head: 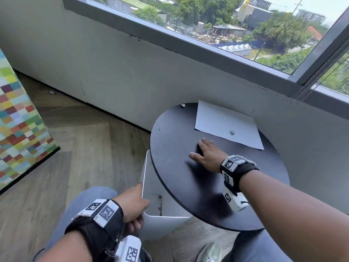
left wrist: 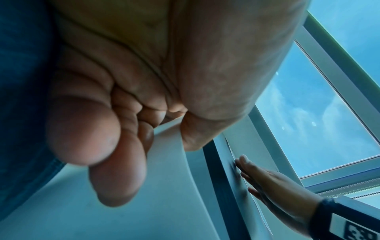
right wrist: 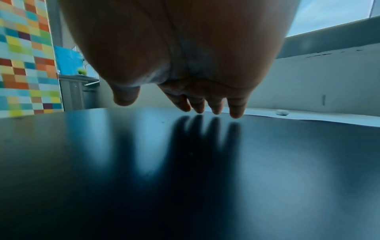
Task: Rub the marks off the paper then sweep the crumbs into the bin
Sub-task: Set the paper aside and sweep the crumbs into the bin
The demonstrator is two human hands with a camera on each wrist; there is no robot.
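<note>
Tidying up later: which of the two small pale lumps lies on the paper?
The grey lump nearest the right hand lies on the paper; the other lump sits on the bare table.

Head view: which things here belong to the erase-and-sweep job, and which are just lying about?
Job:
- paper
- grey eraser lump on it
- white bin, held by left hand
- right hand, flat over the table

Lying about:
- small white lump at table's far edge
- mosaic panel

Left hand (left wrist: pixel 123 100) pinches bin (left wrist: pixel 170 162) rim.
</note>
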